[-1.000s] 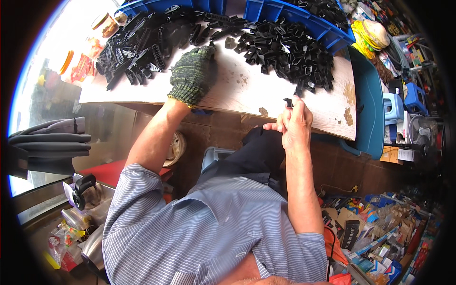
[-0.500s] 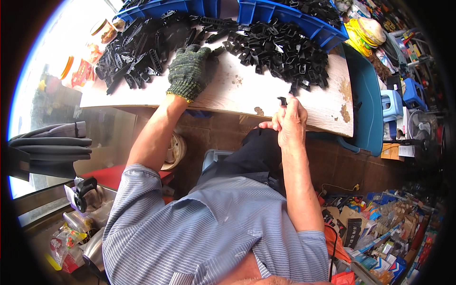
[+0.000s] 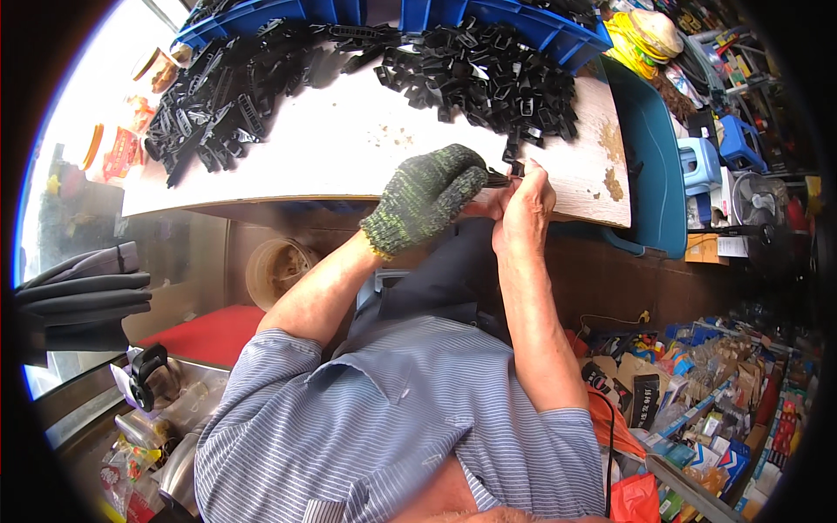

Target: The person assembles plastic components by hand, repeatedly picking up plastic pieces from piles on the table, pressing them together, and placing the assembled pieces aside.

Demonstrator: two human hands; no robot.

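Across from beside the left black pile (image 3: 214,105), my gloved left hand (image 3: 436,193) has come to meet my bare right hand (image 3: 525,205) over the front of the counter (image 3: 323,152). Left fingers pinch a thin dark piece (image 3: 497,179); right ones grip a small black piece (image 3: 516,168), near the right pile (image 3: 488,78). Best, I judge, to align both squarely, steady the right, and press without twisting.
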